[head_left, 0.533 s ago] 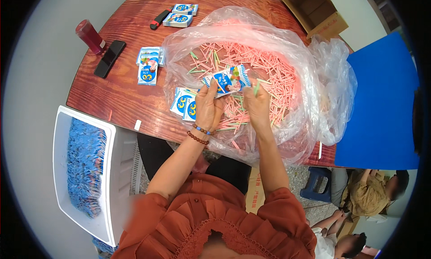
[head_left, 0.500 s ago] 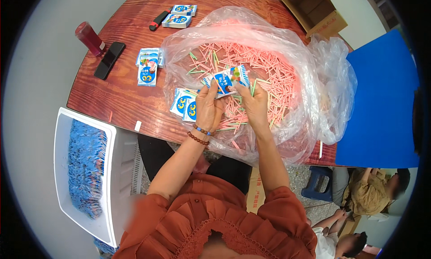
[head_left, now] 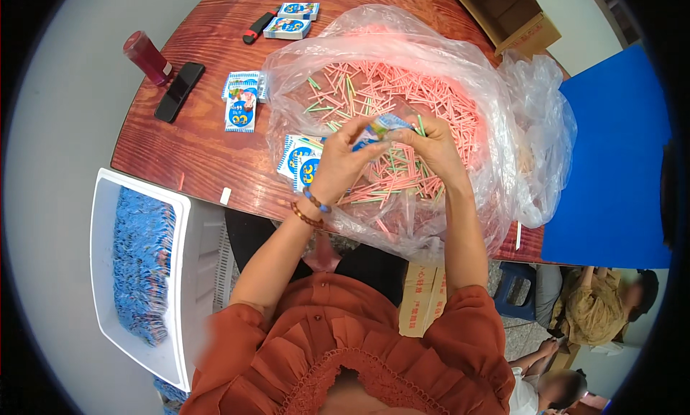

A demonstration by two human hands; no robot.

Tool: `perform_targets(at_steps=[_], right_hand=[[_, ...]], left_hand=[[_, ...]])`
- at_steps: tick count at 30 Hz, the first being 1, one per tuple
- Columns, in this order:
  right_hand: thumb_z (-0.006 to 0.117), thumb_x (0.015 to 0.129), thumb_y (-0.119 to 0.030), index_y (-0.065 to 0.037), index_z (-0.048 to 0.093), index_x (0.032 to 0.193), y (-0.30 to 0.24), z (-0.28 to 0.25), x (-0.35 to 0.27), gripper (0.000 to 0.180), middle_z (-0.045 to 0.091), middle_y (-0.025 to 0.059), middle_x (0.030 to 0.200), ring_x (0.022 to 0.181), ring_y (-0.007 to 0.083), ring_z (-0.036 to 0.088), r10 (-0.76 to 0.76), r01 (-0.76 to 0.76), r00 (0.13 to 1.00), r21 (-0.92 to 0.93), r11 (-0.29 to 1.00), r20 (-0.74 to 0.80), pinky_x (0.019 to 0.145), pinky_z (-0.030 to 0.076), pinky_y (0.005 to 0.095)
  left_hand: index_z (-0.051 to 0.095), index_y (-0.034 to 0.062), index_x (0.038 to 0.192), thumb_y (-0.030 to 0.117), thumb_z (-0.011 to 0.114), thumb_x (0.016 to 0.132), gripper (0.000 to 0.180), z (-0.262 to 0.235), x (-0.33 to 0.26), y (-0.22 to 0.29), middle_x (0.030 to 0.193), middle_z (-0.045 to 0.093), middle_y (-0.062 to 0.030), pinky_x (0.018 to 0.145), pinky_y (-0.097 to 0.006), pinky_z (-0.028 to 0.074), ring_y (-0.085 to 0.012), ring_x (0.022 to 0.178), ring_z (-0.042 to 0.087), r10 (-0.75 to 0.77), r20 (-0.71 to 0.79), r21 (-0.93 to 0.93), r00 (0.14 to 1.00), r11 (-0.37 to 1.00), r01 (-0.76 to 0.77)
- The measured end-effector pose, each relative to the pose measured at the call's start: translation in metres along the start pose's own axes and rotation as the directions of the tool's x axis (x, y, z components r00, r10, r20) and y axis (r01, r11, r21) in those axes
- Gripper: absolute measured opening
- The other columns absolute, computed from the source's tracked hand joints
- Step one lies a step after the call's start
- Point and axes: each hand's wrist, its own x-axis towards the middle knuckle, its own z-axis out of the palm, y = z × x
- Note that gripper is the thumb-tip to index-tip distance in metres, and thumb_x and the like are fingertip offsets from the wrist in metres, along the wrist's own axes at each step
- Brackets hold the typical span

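Over the open clear plastic bag (head_left: 295, 77) my left hand (head_left: 343, 165) and my right hand (head_left: 435, 150) pinch one small blue-and-white printed packet (head_left: 388, 121) between them. The packet is partly covered by my fingers and slightly blurred. A green stick (head_left: 420, 124) stands up by the fingers of my right hand; whether it is gripped cannot be made out. Thin pink sticks (head_left: 453, 102), mixed with a few green ones, fill the bag. Just left of my left hand, more printed packets (head_left: 291, 156) lie overlapping, with pale sticks across them.
On the table's left lie more packets (head_left: 240, 113), a black phone (head_left: 180, 91) and a red bottle (head_left: 147, 57). Behind are a red-and-black cutter (head_left: 257, 29) and stacked packets (head_left: 287, 28). A white bin (head_left: 185, 221) of blue packets stands lower left. Two people sit lower right.
The packet, earlier flat with its printed face up, is now tilted and bent between my fingers. My right hand has shifted right, and my left wrist has turned.
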Motion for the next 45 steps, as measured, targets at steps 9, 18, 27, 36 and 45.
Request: perform_targets(at_steps=[9,18,27,36,45], right_hand=[[0.057,0.095,-0.025,-0.010,0.067,0.095,0.017,0.020,0.016,0.018,0.043,-0.0084,0.062,0.054,0.0002,0.037,0.179,-0.172,0.980,0.090,0.981,-0.088,0.048,0.027,0.0190],[0.055,0.096,-0.022,-0.002,0.058,0.085,0.063,0.012,0.001,0.023,0.048,-0.0031,0.066,0.060,0.0058,0.045,0.172,-0.206,0.975,-0.277,0.938,-0.143,0.055,0.038,0.0233],[0.058,0.087,-0.016,0.001,0.061,0.090,0.048,0.020,-0.009,0.017,0.060,0.0175,0.082,0.074,0.0339,0.056,-0.074,-0.075,0.986,-0.792,0.606,-0.151,0.066,0.043,0.0401],[0.067,0.081,-0.025,-0.003,0.064,0.097,0.021,0.062,-0.004,0.027,0.063,0.0130,0.094,0.085,0.0304,0.060,-0.071,0.081,0.997,-0.665,0.742,0.042,0.077,0.045,0.0409],[0.071,0.074,-0.027,-0.008,0.057,0.086,0.048,0.085,0.010,0.026,0.059,0.0077,0.086,0.088,0.0261,0.056,0.016,0.087,0.993,-0.811,0.578,0.118,0.077,0.035,0.0390]], left_hand=[[0.070,0.0021,0.096,0.013,0.067,0.088,0.014,-0.046,-0.009,-0.009,0.088,0.071,-0.0051,0.057,-0.023,0.053,-0.0088,0.072,0.066,-0.294,-0.185,-0.370,0.938,0.905,0.211],[0.065,0.0014,0.096,0.012,0.066,0.089,0.013,-0.174,-0.012,0.025,0.089,0.069,-0.0050,0.065,-0.024,0.053,-0.0097,0.076,0.065,0.081,-0.582,0.090,0.809,0.995,-0.035],[0.057,0.0026,0.111,0.025,0.075,0.077,0.045,-0.212,0.037,-0.022,0.107,0.061,-0.0159,0.088,-0.042,0.043,-0.0271,0.101,0.057,0.514,-0.477,0.872,0.713,0.379,0.310],[0.052,-0.0053,0.121,0.025,0.073,0.082,0.054,-0.235,0.036,-0.026,0.110,0.060,-0.0171,0.085,-0.034,0.049,-0.0251,0.098,0.061,0.367,-0.485,0.748,0.794,0.644,0.159],[0.057,-0.0016,0.114,0.022,0.070,0.083,0.041,-0.189,-0.008,-0.014,0.103,0.062,-0.0167,0.085,-0.042,0.043,-0.0301,0.095,0.057,0.570,-0.310,0.921,0.761,0.380,0.090]])
